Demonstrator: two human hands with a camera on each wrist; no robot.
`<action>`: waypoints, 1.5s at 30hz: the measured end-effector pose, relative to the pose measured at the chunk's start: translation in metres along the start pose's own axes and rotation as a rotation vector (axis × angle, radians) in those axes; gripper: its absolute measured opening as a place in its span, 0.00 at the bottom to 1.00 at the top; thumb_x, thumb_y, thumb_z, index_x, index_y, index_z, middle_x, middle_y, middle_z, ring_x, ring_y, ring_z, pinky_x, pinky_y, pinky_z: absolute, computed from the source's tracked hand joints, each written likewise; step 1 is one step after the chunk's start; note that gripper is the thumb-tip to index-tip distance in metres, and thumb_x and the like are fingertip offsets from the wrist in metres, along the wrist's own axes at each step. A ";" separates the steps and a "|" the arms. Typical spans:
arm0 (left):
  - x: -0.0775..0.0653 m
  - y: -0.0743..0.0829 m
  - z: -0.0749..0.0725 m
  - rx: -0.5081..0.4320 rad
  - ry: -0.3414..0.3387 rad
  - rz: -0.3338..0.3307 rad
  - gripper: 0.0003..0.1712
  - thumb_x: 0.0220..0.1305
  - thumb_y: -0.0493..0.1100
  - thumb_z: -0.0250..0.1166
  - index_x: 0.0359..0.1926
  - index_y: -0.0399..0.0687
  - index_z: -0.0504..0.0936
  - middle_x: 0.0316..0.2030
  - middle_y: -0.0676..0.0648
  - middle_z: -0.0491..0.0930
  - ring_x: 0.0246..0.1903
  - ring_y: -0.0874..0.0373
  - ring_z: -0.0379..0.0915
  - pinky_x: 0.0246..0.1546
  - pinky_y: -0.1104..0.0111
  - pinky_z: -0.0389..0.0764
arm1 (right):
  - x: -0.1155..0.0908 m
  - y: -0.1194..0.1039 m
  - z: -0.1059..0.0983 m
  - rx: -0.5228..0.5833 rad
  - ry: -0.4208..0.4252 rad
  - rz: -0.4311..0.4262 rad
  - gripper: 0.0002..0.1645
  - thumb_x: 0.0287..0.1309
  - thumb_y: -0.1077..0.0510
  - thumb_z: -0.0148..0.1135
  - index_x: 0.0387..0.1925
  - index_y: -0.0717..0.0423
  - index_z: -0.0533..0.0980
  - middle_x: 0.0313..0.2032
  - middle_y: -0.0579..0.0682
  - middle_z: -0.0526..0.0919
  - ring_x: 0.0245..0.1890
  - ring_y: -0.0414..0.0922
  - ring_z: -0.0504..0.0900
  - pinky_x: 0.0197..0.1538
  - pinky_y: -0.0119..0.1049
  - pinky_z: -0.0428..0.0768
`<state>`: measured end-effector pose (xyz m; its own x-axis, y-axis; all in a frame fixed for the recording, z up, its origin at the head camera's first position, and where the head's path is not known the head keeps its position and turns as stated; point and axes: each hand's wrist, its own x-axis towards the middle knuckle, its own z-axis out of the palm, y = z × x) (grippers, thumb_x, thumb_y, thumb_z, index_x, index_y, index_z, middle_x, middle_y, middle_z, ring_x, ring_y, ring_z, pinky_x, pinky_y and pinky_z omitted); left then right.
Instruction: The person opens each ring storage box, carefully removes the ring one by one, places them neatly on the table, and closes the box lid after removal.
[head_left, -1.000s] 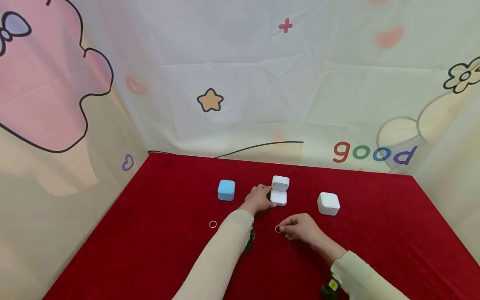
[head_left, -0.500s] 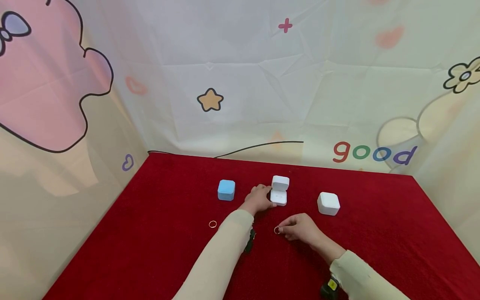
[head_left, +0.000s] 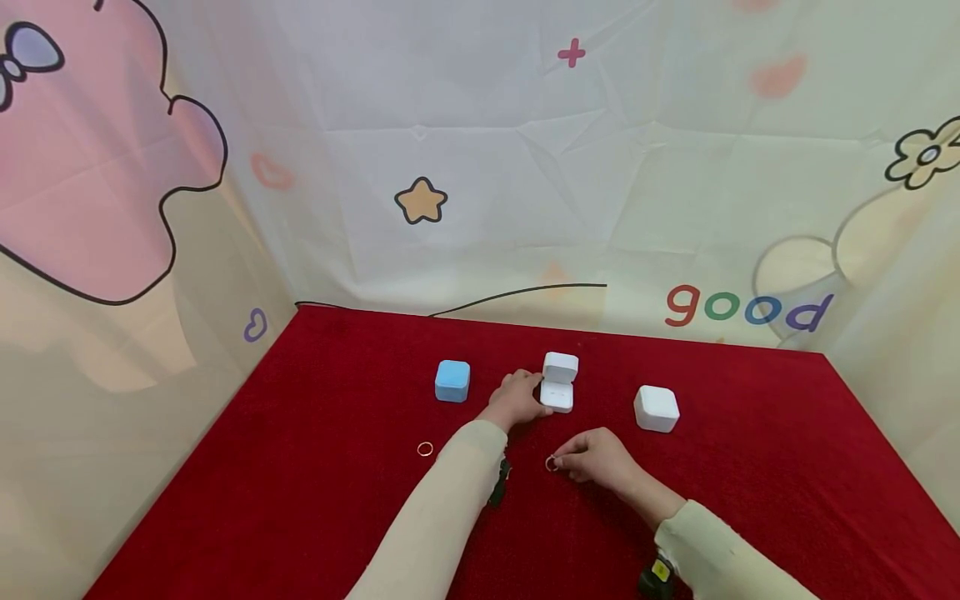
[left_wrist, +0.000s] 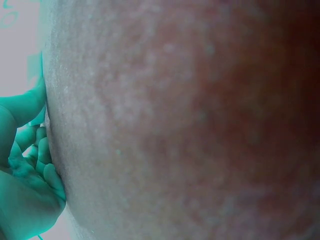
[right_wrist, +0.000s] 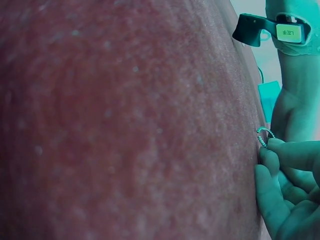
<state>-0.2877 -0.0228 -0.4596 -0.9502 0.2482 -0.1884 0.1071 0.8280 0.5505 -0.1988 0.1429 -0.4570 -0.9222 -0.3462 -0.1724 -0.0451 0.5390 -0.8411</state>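
In the head view my left hand (head_left: 517, 397) grips an open white ring box (head_left: 557, 397) from its left side, thumb at the front corner and fingers by the hinge. Its lid stands up, showing a white slotted cushion. My right hand (head_left: 596, 458) pinches a ring (head_left: 551, 463) by its edge between thumb and fingertips, nearer me than the box. Close up in the right wrist view, the ring (right_wrist: 264, 136) has a beaded or stone-set band. The left wrist view shows my left hand (left_wrist: 30, 165) with its fingers bent at the left edge.
A second ring (head_left: 425, 448), gold-coloured, lies on the red cloth (head_left: 337, 475) left of my left forearm. A closed blue box (head_left: 453, 381) stands at the back left, and a closed white box (head_left: 657, 408) to the right. A printed curtain (head_left: 480, 208) hangs behind.
My right hand has shifted slightly left and toward me with the ring. The left hand stays at the open ring box, and the other boxes have not moved.
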 end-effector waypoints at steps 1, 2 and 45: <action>0.000 0.000 0.000 0.001 0.001 0.002 0.40 0.65 0.48 0.71 0.75 0.47 0.68 0.71 0.44 0.69 0.68 0.50 0.64 0.66 0.55 0.75 | 0.000 0.000 0.000 -0.008 0.001 -0.006 0.10 0.62 0.66 0.67 0.38 0.72 0.86 0.31 0.60 0.91 0.25 0.35 0.81 0.32 0.35 0.86; 0.000 0.000 0.000 0.005 0.002 0.003 0.40 0.65 0.48 0.71 0.75 0.47 0.68 0.71 0.44 0.69 0.68 0.50 0.64 0.66 0.55 0.75 | 0.000 0.000 0.001 -0.013 0.003 -0.007 0.09 0.62 0.65 0.67 0.38 0.71 0.86 0.31 0.60 0.91 0.24 0.35 0.81 0.32 0.35 0.86; 0.002 -0.002 0.001 0.001 0.004 0.011 0.39 0.66 0.48 0.70 0.75 0.48 0.68 0.71 0.45 0.69 0.68 0.50 0.64 0.65 0.55 0.75 | 0.008 -0.002 0.007 -0.114 0.076 -0.010 0.07 0.56 0.66 0.67 0.29 0.67 0.88 0.23 0.53 0.88 0.19 0.36 0.77 0.25 0.32 0.83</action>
<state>-0.2895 -0.0237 -0.4620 -0.9501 0.2554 -0.1792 0.1180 0.8257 0.5516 -0.2033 0.1336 -0.4607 -0.9476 -0.2955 -0.1211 -0.0942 0.6211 -0.7781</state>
